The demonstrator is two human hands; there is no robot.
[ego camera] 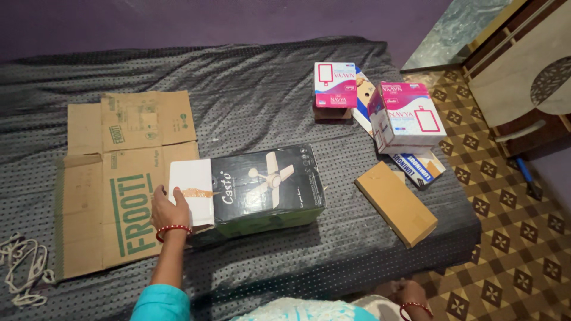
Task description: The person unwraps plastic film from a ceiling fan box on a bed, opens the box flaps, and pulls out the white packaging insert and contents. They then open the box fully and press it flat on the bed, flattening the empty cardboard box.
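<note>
The left hand (169,209) is lying flat at the lower left of centre, its fingers spread and released against the white end of the fan box (262,187), pressing on it rather than gripping. A red bangle (172,229) is circling the wrist, and a teal sleeve (159,303) is showing at the bottom edge. The fan box, black with a pale ceiling fan pictured on top, is sitting in the middle of the frame on the grey dotted bedspread (256,101), its left end overlapping the flattened carton (113,190).

That carton is spreading across the left of the frame, brown with green lettering, opened out flat. At the far lower left, a tangle of white rope (24,267) is lying on the bedspread.

The right hand (410,291) is hanging low at the bottom right, off the edge of the bed and over the patterned floor (511,238); it is holding nothing that can be seen, and whether the fingers are curled or loose cannot be told.

To the right of the fan box, a plain brown box (395,203) is lying at a slant near the bed's edge. Above it, in the upper right of the bed, two pink and white boxes are resting: the smaller one (335,84) on another brown box, the larger one (407,116) on a flat blue and white pack (419,166). A wooden cupboard (523,71) is standing at the right edge of the frame.
</note>
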